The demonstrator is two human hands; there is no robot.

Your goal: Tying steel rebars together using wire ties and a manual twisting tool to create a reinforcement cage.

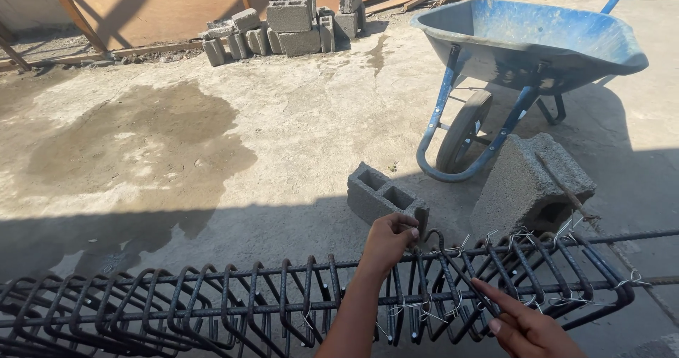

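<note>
While my left hand (387, 241) closes its grip on the top of one steel stirrup (417, 255), my right hand (527, 326) rests beside it with the grip apart, one forefinger stretched out onto a lower bar. Both hands work on a long rebar cage (212, 298) lying across the near edge of the concrete floor (283, 131), its many stirrups tied to the long bars with thin wire; I cannot count them all. Two loose concrete blocks (382, 195) sit just beyond the cage, one lying flat, one larger and tilted. One blue wheelbarrow (530, 39) stands behind them. A pile of about ten blocks (290, 25) rests at the far edge, by wooden boards.
</note>
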